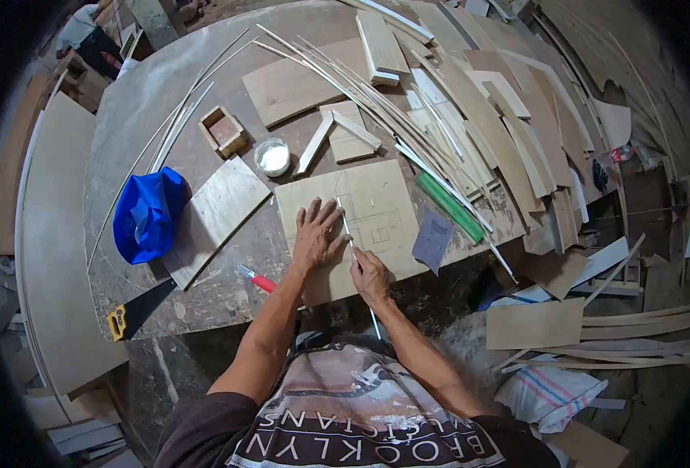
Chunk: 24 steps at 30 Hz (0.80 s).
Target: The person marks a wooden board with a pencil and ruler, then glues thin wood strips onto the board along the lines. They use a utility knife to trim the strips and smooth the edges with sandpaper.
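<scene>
A thin plywood board (392,183) with pencilled lines and small squares lies at the table's near edge. My left hand (313,232) presses flat on it, fingers spread, with the fingertips beside a thin white strip (345,221). That strip runs lengthwise over the board, passes under my right hand (370,274) and sticks out past the table edge toward my body. The fingers of my right hand are closed around the strip; whether they hold anything else is hidden. Left of my left forearm lies a red utility knife (262,282).
Around the board are a white tub (272,157), small wooden box (223,131), blue bag (150,214), handsaw (142,310), grey sandpaper sheet (434,240) and green tool or case (450,206). Long strips and planks (470,101) cover the right side. Another person (91,39) is at far left.
</scene>
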### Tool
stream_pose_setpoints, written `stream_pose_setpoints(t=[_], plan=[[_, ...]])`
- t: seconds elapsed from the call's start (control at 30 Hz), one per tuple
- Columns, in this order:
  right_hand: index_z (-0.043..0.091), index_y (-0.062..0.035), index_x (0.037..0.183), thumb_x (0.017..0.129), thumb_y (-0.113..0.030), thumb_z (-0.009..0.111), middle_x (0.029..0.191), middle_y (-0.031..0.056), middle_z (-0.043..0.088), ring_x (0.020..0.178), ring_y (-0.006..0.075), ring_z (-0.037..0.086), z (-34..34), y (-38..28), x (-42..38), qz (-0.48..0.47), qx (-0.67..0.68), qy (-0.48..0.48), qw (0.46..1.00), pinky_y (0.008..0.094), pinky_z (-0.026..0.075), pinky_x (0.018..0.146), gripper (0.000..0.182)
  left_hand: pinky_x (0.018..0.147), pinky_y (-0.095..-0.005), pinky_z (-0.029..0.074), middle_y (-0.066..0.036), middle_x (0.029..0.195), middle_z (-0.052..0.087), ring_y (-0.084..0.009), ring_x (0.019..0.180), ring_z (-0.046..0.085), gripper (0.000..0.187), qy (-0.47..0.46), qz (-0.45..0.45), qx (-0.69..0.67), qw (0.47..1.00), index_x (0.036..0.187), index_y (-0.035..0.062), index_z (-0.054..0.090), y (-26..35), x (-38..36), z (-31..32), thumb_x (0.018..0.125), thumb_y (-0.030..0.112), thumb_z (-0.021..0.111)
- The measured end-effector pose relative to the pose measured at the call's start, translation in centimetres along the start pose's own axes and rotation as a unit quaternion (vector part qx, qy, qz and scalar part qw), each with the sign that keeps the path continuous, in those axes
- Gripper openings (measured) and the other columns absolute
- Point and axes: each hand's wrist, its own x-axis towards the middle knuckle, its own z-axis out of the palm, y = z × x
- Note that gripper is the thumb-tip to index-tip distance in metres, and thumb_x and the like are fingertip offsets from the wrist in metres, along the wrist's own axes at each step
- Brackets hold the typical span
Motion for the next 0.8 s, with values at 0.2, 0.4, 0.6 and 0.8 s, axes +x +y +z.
stream_pose_setpoints(t=[0.2, 0.4, 0.6, 0.8], plan=[[0.067, -0.0014, 0.124, 0.090, -0.006, 0.064, 0.084, 0.0184, 0.061, 0.078, 0.0374, 0.063, -0.27, -0.13, -0.15, -0.001, 0.016, -0.003, 1.000, 0.0458, 0.051, 0.068, 0.034, 0.120, -0.0623, 0.016, -0.010, 0.159, 0.042, -0.0388, 0.151, 0.027, 0.068, 0.002, 0.000, -0.013, 1.000, 0.145, 0.0157, 0.055, -0.16, -0.04, 0.06, 0.090, 0.056, 0.064], [0.066, -0.0006, 0.125, 0.089, -0.006, 0.064, 0.086, 0.0192, 0.062, 0.079, 0.0374, 0.063, -0.28, -0.05, -0.22, 0.012, 0.018, -0.018, 1.000, 0.0464, 0.051, 0.070, 0.036, 0.120, -0.0625, 0.017, -0.010, 0.158, 0.043, -0.0387, 0.151, 0.027, 0.070, 0.006, 0.000, -0.008, 1.000, 0.145, 0.0153, 0.055, -0.09, -0.03, 0.04, 0.089, 0.056, 0.065], [0.067, -0.0017, 0.124, 0.088, -0.006, 0.064, 0.087, 0.0186, 0.063, 0.080, 0.0370, 0.063, -0.11, -0.04, 0.08, -0.001, 0.008, -0.004, 1.000, 0.0458, 0.052, 0.071, 0.036, 0.120, -0.0627, 0.017, -0.010, 0.158, 0.043, -0.0392, 0.151, 0.027, 0.070, 0.005, 0.000, -0.005, 1.000, 0.145, 0.0148, 0.054, -0.08, 0.09, 0.01, 0.090, 0.058, 0.063], [0.067, -0.0026, 0.124, 0.088, -0.007, 0.065, 0.087, 0.0176, 0.062, 0.080, 0.0356, 0.064, 0.16, 0.17, -0.03, 0.009, 0.009, -0.002, 1.000, 0.0448, 0.052, 0.071, 0.037, 0.120, -0.0624, 0.016, -0.009, 0.158, 0.042, -0.0392, 0.151, 0.027, 0.070, -0.004, -0.007, -0.005, 1.000, 0.146, 0.0153, 0.053, -0.18, 0.10, 0.13, 0.090, 0.057, 0.063]])
